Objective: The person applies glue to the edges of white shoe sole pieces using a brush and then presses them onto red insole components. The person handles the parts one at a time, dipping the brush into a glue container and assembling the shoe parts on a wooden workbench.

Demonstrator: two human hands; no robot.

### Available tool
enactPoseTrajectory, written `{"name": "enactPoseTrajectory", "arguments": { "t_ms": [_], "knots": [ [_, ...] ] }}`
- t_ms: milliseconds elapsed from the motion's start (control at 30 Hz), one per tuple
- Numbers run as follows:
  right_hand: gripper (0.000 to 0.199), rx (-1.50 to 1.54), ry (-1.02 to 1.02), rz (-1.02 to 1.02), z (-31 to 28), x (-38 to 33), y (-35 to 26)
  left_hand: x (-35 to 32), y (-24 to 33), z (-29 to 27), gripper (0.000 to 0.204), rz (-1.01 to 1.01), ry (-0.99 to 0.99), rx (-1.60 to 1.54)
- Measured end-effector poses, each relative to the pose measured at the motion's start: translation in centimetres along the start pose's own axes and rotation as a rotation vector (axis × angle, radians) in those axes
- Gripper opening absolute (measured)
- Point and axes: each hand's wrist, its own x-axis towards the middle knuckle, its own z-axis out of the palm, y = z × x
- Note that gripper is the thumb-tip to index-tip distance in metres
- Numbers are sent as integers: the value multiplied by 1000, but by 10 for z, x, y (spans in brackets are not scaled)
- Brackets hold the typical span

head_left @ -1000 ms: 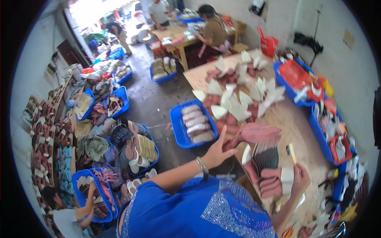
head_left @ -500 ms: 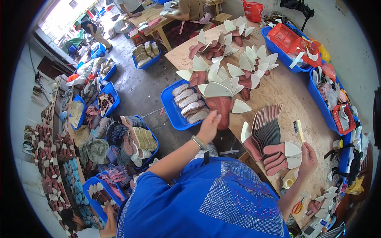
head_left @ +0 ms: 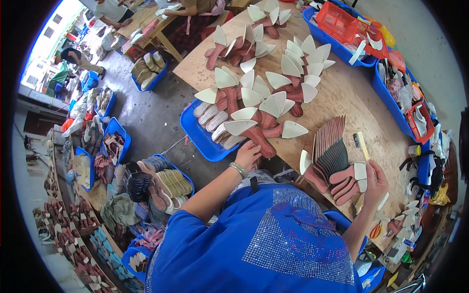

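At the near edge of the table, my left hand (head_left: 248,155) is closed at the side of a reddish shoe insole (head_left: 259,139); its fingertips are partly hidden. A pale pointed toe piece (head_left: 240,128) sits on that insole, which rests against a cluster of similar ones. My right hand (head_left: 377,183) grips a small brush (head_left: 360,145) by its light wooden handle, dark bristles upward. Just left of that hand lie several reddish insoles (head_left: 348,190) with white toe pieces. Beyond them a fanned stack of insoles (head_left: 330,149) stands on the wooden table (head_left: 376,117).
A blue tub (head_left: 195,141) of pale soles stands beyond my left hand. Blue tubs with red baskets (head_left: 337,22) line the table's right side. Orange-handled scissors (head_left: 375,230) lie at the near right. Tubs of footwear (head_left: 171,178) crowd the floor at left. Other people (head_left: 112,10) are at the back.
My left hand has lowered slightly left with the insole, which now sits lower against the cluster. The right hand still holds the brush, shifted slightly. The whole view has turned a little.
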Motion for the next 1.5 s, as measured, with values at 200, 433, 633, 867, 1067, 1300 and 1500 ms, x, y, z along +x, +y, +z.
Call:
{"name": "enactPoseTrajectory", "arguments": {
  "t_ms": [200, 433, 633, 867, 1067, 1300, 1500],
  "knots": [
    [19, -26, 58, 50, 5, -11, -5, 33, -8, 31, 15, -92, 60, 7],
    [20, -48, 112, 70, -1, -25, -2, 52, -11, 50, 16, -149, 191, 29],
    [20, -44, 142, 68, -9, -33, 8, 66, -16, 49, 17, -106, 100, 135],
    [21, -40, 159, 63, -18, -41, 11, 78, -23, 37, 13, -58, 160, 296],
    [21, -57, 172, 58, -23, -44, 7, 79, -24, 37, 12, 29, 231, 267],
    [20, -43, 167, 50, -25, -44, 7, 78, -25, 37, 10, 86, 193, 347],
    [19, -51, 139, -19, -21, -43, 8, 82, -31, 28, 7, 103, 138, 326]
  ]
}}
